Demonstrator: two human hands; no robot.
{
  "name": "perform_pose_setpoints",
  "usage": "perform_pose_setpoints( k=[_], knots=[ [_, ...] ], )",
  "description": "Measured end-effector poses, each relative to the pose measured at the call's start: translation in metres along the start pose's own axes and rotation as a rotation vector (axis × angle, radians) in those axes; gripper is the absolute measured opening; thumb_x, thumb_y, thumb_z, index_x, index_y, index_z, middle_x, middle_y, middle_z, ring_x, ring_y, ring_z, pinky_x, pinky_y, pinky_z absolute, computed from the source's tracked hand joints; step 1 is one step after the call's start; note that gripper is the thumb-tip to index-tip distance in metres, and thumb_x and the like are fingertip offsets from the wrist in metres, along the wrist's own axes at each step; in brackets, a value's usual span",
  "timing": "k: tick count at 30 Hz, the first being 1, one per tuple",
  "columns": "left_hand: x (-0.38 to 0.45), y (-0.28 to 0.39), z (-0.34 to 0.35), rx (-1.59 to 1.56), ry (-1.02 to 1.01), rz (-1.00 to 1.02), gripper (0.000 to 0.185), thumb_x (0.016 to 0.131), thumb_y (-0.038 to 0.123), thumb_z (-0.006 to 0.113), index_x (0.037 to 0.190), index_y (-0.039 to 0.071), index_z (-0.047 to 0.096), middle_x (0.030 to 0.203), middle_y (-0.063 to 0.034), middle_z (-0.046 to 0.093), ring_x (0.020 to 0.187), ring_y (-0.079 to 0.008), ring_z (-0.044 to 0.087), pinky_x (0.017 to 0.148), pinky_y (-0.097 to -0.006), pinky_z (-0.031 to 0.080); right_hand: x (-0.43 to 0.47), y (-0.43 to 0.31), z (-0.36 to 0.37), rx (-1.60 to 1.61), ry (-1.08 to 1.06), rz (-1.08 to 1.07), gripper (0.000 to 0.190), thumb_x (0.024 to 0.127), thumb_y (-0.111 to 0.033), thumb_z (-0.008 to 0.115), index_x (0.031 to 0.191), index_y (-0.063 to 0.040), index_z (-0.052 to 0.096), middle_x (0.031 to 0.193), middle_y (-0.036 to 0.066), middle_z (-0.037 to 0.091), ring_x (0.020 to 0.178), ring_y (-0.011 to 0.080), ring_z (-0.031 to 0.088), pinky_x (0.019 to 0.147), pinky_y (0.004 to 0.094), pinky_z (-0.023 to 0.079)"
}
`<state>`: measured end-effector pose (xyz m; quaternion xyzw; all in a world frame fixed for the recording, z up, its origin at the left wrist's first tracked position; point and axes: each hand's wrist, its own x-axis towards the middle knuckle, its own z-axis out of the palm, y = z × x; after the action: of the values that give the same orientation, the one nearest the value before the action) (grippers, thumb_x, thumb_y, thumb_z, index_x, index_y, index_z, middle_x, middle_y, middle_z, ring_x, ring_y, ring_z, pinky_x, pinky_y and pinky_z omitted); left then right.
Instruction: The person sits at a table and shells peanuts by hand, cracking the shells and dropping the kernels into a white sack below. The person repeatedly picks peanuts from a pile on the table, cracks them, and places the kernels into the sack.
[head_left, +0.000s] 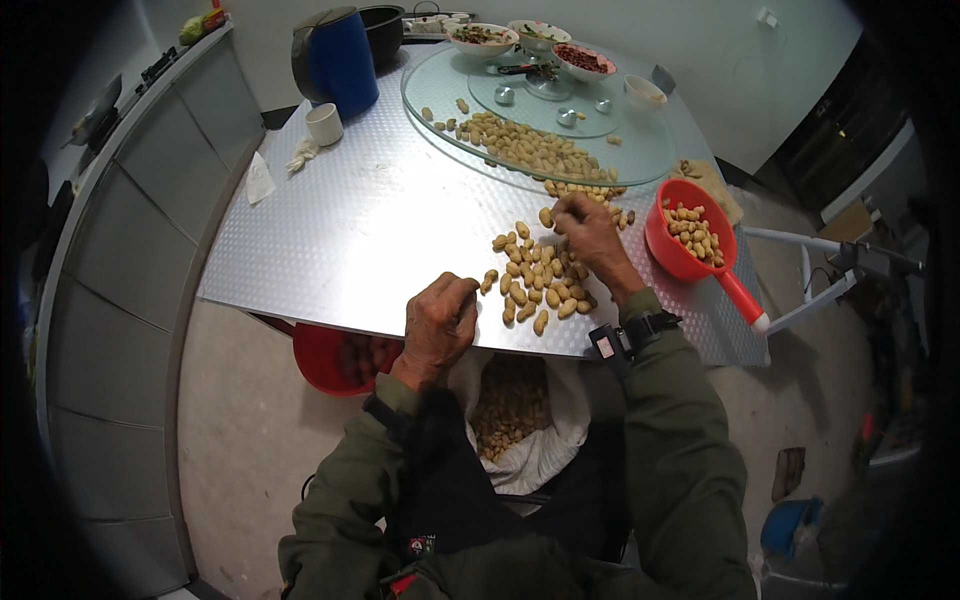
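Note:
My left hand rests at the table's front edge with its fingers curled, beside the left side of a loose group of unshelled peanuts. Whether its fingers hold anything cannot be told. Over the upper right of that group is my right hand, fingers bent down, with a peanut by its fingertips; a grip on it is not clear. More peanuts lie in a heap along the glass turntable. To the right, a red plastic ladle holds peanuts. An open white woven sack of peanuts stands between my knees.
The metal-topped table bears a blue container, a white cup and crumpled tissue at the left. Bowls of food stand on the turntable. Below the front edge is a red basin.

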<state>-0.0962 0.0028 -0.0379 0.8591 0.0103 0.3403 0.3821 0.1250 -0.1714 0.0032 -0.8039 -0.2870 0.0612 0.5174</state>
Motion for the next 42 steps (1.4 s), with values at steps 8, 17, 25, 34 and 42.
perform_pose_setpoints(
  k=[8,17,25,34,42],
  knots=[
    [0.0,-0.001,0.0,0.025,0.003,0.022,0.016,0.085,-0.006,0.071,0.1,0.0,0.07,0.087,-0.0134,0.068,0.071,-0.0268,0.069,0.063,-0.0366,0.055,-0.025,0.017,-0.026,0.664,0.073,0.263,0.02,0.099,-0.007,0.061,0.117,0.001,0.065,0.099,0.006,0.065,0.075,0.0095,0.063,0.061,0.0227,0.051],
    [0.0,-0.004,0.002,0.043,0.011,0.029,0.017,0.084,-0.005,0.072,0.1,0.0,0.07,0.088,-0.0134,0.068,0.073,-0.027,0.07,0.064,-0.0365,0.055,0.0,0.01,0.017,-0.541,0.018,-0.276,0.022,0.098,-0.019,0.066,0.111,-0.002,0.072,0.099,0.021,0.071,0.093,0.0382,0.071,0.081,0.0479,0.056],
    [0.0,-0.001,0.001,0.019,0.003,0.001,0.015,0.086,-0.002,0.07,0.099,0.002,0.07,0.087,-0.0139,0.067,0.074,-0.0341,0.068,0.064,-0.0429,0.054,0.0,0.006,0.018,-0.279,0.043,0.0,0.022,0.095,-0.017,0.066,0.113,-0.006,0.074,0.105,0.017,0.075,0.091,0.0321,0.071,0.082,0.0428,0.057],
    [-0.001,-0.001,0.003,0.029,0.021,0.008,0.016,0.085,-0.004,0.07,0.099,0.003,0.07,0.086,-0.0133,0.067,0.073,-0.0325,0.069,0.065,-0.0415,0.055,-0.04,0.004,-0.04,1.106,0.078,0.405,0.015,0.102,-0.022,0.063,0.107,-0.008,0.065,0.091,0.0,0.059,0.067,0.0059,0.053,0.045,0.019,0.036],
    [-0.002,-0.004,0.004,0.041,0.023,0.016,0.015,0.085,-0.003,0.07,0.099,0.003,0.07,0.086,-0.0136,0.067,0.074,-0.0347,0.068,0.065,-0.0434,0.055,-0.096,-0.006,-0.055,0.25,-0.113,0.219,0.018,0.101,-0.014,0.063,0.111,-0.002,0.072,0.082,0.001,0.066,0.066,0.0054,0.059,0.054,0.0206,0.046]
  ],
)
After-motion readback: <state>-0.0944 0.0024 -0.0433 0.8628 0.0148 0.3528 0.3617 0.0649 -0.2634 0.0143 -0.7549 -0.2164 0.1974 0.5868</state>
